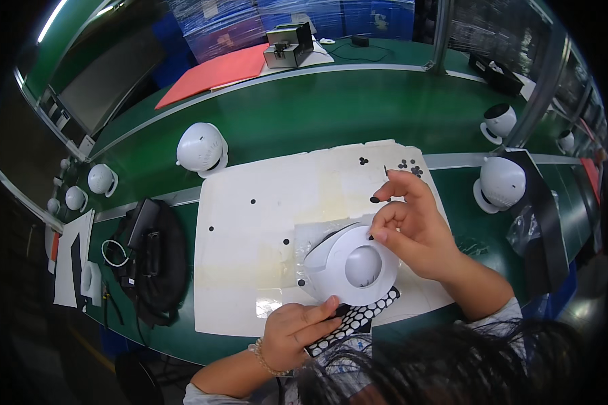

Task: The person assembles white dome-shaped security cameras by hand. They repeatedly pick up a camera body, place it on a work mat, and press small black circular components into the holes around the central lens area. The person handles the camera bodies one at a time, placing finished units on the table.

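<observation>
One head-worn fisheye view looks steeply down from close above the green tabletop [304, 115], facing its far edge.

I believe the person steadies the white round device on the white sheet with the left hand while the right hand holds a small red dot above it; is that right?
Not quite: in the head view the dot at the right hand's fingertips is black, not red. The left hand does steady the white round device on the white sheet.
</observation>
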A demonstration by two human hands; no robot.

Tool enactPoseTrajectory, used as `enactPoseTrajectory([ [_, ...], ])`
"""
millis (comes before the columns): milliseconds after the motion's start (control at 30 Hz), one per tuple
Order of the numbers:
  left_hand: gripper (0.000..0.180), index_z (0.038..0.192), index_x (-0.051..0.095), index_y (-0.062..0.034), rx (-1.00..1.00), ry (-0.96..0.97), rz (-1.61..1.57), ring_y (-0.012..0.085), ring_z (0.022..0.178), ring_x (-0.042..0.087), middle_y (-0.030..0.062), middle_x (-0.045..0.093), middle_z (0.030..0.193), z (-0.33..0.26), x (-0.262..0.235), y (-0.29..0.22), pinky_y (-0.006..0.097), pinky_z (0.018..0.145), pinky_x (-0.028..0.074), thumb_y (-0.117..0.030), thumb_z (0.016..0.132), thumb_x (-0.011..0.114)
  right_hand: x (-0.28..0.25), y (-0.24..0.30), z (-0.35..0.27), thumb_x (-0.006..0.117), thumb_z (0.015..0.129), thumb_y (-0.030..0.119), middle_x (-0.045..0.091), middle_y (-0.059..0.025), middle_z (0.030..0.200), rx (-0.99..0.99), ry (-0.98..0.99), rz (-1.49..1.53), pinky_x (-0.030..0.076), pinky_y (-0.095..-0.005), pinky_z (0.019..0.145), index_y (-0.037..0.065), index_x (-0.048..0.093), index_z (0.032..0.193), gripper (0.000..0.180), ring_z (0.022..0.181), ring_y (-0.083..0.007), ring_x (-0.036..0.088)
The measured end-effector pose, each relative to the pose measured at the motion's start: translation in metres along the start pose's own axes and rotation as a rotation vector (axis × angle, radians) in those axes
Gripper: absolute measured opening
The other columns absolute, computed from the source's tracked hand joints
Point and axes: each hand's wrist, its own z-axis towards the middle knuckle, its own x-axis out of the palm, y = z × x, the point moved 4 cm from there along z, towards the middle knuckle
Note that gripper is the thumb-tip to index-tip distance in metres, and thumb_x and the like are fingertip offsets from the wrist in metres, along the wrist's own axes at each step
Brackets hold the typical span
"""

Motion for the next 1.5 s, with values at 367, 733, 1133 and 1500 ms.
enactPoseTrajectory([
  [367, 0.034, 0.091, 0.064, -0.0041, 0.015, -0.012, -0.011, 0.0199, 0.072, 0.06, 0.011, 0.053, 0.118, -0.007, -0.015, 0.0, 0.029, 0.058, 0.044, 0.003, 0.057, 0.058, 0.027, 0.022, -0.005, 0.059, 0.072, -0.002, 0.058, -0.0064, 0.094, -0.517, 0.044, -0.925, 0.041, -0.0332, 0.072, 0.005, 0.037, 0.123, 0.055, 0.081, -0.0223, 0.055],
  [733, 0.042, 0.095, 0.062, -0.0045, 0.026, -0.007, -0.011, 0.0212, 0.072, 0.059, 0.0102, 0.053, 0.119, -0.007, -0.024, -0.002, 0.03, 0.06, 0.045, -0.004, 0.053, 0.059, 0.058, 0.022, 0.017, 0.055, 0.074, -0.002, 0.059, -0.0054, 0.083, -0.269, 0.111, -0.576, 0.034, -0.0375, 0.083, 0.003, 0.041, 0.114, 0.043, 0.083, -0.0247, 0.053],
  [1133, 0.039, 0.094, 0.062, -0.0048, 0.035, -0.039, 0.008, 0.0203, 0.071, 0.059, 0.0085, 0.052, 0.121, -0.012, -0.026, 0.002, 0.029, 0.059, 0.045, -0.005, 0.054, 0.06, 0.067, 0.026, 0.014, 0.059, 0.069, 0.0, 0.059, -0.0069, 0.088, -0.399, 0.114, -0.818, 0.038, -0.0395, 0.083, 0.007, 0.053, 0.101, 0.033, 0.089, -0.0253, 0.055],
  [1500, 0.038, 0.092, 0.062, -0.0045, 0.064, -0.039, 0.045, 0.0207, 0.071, 0.059, 0.0092, 0.052, 0.12, -0.012, -0.029, 0.002, 0.03, 0.058, 0.046, -0.003, 0.054, 0.062, 0.055, 0.031, -0.02, 0.062, 0.074, 0.009, 0.041, -0.014, 0.127, -0.238, 0.117, -0.774, 0.022, -0.0453, 0.096, 0.011, 0.058, 0.084, 0.011, 0.125, -0.0385, 0.025],
])
